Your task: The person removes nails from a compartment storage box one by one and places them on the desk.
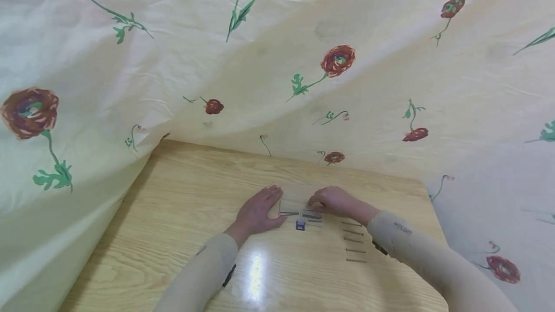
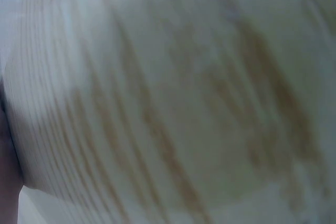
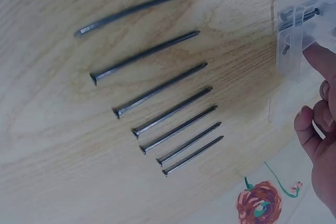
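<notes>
A small clear plastic box (image 1: pixel 318 224) with a blue latch (image 1: pixel 300 225) lies on the table. Several nails (image 1: pixel 289 213) are visible inside it. My left hand (image 1: pixel 257 211) rests against the box's left side with its fingers extended; the left wrist view catches only a dark sliver of this hand (image 2: pixel 8 161). Over the box's far right part is my right hand (image 1: pixel 336 201). In the right wrist view, one digit of the right hand (image 3: pixel 323 145) reaches to the clear box (image 3: pixel 286 51) and the other fingers are curled. Whether they hold anything is hidden.
Several loose nails (image 3: pixel 170 90) lie in a spaced row on the wooden table (image 1: pixel 182 196), right of the box and below the right forearm. A flowered cloth (image 1: pixel 260 61) hangs along the table's back, left and right edges.
</notes>
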The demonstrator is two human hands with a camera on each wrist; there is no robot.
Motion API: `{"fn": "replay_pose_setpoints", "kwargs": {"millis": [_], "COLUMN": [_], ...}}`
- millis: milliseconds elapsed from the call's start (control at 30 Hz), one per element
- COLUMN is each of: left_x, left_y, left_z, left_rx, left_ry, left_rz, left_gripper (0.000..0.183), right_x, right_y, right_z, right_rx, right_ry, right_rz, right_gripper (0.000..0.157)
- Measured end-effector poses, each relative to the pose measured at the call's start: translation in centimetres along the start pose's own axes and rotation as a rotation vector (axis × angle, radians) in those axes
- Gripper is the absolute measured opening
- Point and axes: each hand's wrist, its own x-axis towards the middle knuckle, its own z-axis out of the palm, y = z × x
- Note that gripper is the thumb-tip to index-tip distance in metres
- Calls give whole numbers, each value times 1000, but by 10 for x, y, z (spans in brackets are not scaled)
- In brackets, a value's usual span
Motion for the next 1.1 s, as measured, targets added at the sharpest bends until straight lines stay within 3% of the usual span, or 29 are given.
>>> {"fn": "replay_pose_setpoints", "kwargs": {"millis": [267, 733, 1100], "left_x": [-2, 0, 3], "left_y": [2, -3, -4], "left_z": [1, -1, 2], "left_rx": [-10, -6, 2], "left_ry": [-18, 9, 7], "left_rz": [-6, -12, -15], "left_gripper": [84, 84, 83], "right_x": [3, 10, 16], "right_y": [1, 6, 10], "right_z": [0, 0, 6], "right_rx": [-1, -59, -52], "right_ry": [-78, -52, -8], "right_rz": [-20, -54, -79], "right_gripper": [15, 20, 10]}}
